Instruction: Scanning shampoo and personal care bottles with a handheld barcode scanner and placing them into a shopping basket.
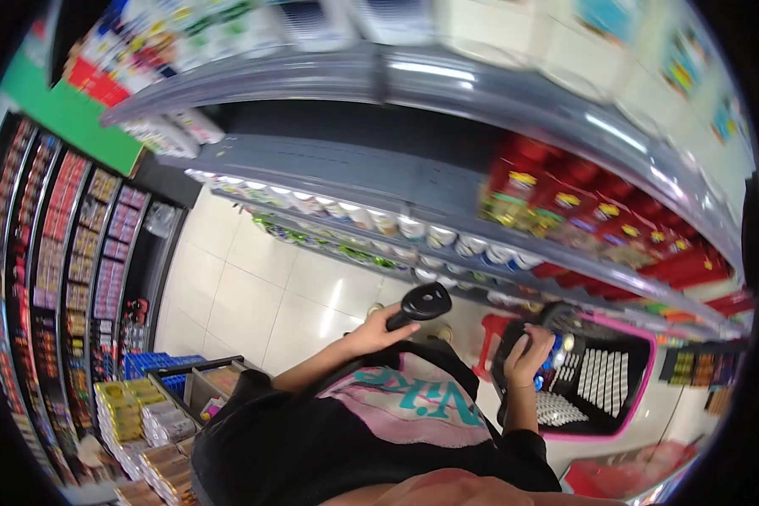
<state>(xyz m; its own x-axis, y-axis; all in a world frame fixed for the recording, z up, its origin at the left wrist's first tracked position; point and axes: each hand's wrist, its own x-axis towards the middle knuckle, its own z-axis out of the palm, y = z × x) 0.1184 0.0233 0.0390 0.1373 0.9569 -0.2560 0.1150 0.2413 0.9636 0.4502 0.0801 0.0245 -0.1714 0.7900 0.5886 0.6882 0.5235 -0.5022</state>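
Note:
My left hand (373, 335) is closed round the grip of a black handheld barcode scanner (426, 302), its head raised in front of my body. To the right stands a shopping cart (645, 371) with a black slatted basket and a pink rim. The fingers of my right hand (530, 354) are curled over the cart's near left side; the part under them is mostly hidden. Beside that hand, inside the basket, lie blue and white items (555, 352), too blurred to name.
A long grey shelf unit (346, 160) spans the front, holding red packages (565, 198) and rows of white-lidded tubs (413, 228). Stacked cans and cartons (135, 409) stand close at my left. Farther left are packed shelves (67, 244). Pale tiles (244, 287) cover the floor.

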